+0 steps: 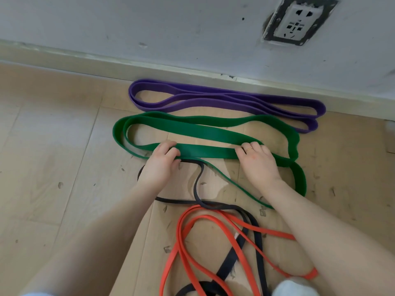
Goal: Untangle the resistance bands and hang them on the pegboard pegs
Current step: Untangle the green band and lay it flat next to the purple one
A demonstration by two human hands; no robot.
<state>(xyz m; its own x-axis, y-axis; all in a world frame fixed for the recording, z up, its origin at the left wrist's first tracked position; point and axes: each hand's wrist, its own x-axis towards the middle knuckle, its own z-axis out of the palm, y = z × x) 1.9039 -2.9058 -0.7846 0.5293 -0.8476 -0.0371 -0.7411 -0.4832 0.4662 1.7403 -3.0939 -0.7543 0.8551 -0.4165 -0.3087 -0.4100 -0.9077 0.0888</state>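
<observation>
Head view shows both of my hands on the green band, which lies on the wood floor in long loops. My left hand has its fingers curled over one strip of it. My right hand grips the same strip farther along, fingers curled over the top edge. So both hands are holding the green band, with a flat stretch between them.

The purple band lies just behind it in neat loops by the baseboard. It looks sorted already. The black band runs under my left hand and seems to touch the green one there. Closer to me it crosses over and under the orange band. Those two are in a knot-like mess.

I think my job now is to lay the green loops flat and even. I should go slowly and watch that the black band does not get dragged along. Sliding my hands apart would help smooth the strip.

The wall is close behind the purple band, so there is little room that way. The floor to my left has lots of room. I see no pegboard from here.
</observation>
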